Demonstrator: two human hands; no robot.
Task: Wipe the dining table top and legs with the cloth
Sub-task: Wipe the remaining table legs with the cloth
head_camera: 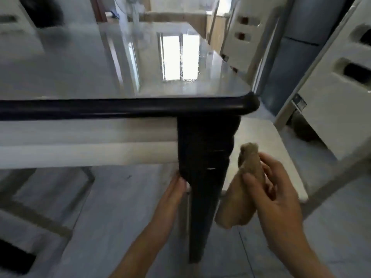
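The dining table has a glossy pale top that reflects a window, with a dark rounded edge along its near side. Its dark corner leg runs down to the floor in the middle of the view. My left hand lies flat against the leg's left side, fingers straight and holding nothing. My right hand is to the right of the leg, a little apart from it, and grips a folded tan cloth. The cloth's lower end hangs near the leg's right face.
A white chair stands right of the leg, its seat close to the cloth. Another white chair sits along the table's right side. A white bench or rail runs under the table at left. The floor is pale tile.
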